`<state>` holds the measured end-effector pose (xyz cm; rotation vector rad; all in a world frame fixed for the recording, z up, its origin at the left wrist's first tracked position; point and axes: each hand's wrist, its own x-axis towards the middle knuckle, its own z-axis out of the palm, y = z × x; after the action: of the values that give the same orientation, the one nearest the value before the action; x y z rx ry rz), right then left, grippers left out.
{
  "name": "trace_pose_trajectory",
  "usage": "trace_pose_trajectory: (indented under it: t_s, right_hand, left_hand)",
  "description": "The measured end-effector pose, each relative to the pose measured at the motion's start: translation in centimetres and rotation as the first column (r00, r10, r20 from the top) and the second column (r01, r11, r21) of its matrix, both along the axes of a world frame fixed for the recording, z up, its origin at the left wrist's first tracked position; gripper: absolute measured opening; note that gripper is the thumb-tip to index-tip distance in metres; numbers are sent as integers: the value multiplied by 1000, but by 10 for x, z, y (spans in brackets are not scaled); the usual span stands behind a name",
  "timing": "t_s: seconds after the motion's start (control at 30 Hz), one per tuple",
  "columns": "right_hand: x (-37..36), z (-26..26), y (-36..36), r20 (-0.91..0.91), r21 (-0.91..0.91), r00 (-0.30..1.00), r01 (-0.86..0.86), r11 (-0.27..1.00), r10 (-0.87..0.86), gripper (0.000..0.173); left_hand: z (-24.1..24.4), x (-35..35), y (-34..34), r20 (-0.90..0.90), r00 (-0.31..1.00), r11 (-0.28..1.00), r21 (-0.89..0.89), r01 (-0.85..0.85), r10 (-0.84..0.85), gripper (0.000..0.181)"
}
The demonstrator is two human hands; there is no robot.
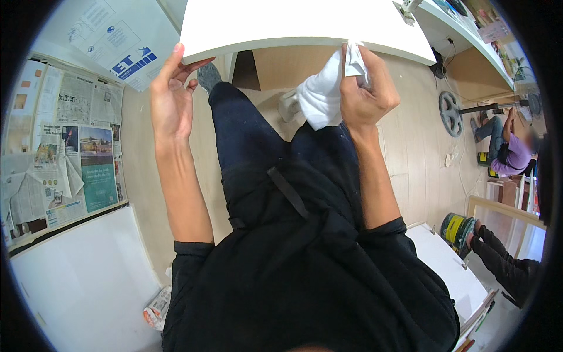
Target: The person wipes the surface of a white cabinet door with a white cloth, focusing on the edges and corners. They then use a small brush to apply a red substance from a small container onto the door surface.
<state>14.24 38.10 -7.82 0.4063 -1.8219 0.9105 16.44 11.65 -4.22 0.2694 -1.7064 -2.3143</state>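
Note:
A white panel [303, 22] with a metal hinge [403, 13] at its right end lies across the top of the view, its near edge towards me. My left hand [173, 94] touches the panel's left corner, thumb at the side and fingers under the edge; whether it grips is unclear. At the near edge, right of the middle, my right hand [367, 86] is closed on a white cloth [323, 94], part of which meets the edge while the rest hangs down to the left.
Newspapers [74, 145] cover a surface at left, above a white board [83, 281]. A grey weight plate [451, 113] on a bar stands right. A seated person [512, 152] and another person's legs [501, 255] are at far right, near a paint bucket [457, 231].

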Motion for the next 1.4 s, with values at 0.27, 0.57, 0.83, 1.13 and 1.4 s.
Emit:
trace_pose_trajectory:
  t_s: [0.27, 0.57, 0.83, 1.13, 1.4]
  right_hand:
    - [6, 0, -80, -18, 56, 964, -264, 963, 265, 42]
    - [-3, -6, -26, -52, -34, 999, -17, 999, 15, 33]
    - [-5, -10, -9, -1, -36, 999, 37, 999, -37, 34]
    - [4, -3, -140, 13, 25, 931, -366, 930, 366, 43]
    - [-5, -16, -2, 46, -30, 998, 44, 999, -42, 39]
  left_hand:
    - [1, -2, -2, 32, 999, 999, -7, 39, -39, 39]
    - [-1, 0, 1, 17, 999, 999, -1, 50, -50, 42]
    - [-2, 0, 0, 6, 1000, 998, -52, 23, -23, 39]
    - [-13, -7, -7, 18, 1000, 1000, -12, -4, 4, 40]
    - [-4, -4, 2, 39, 996, 995, -60, -81, 83, 48]
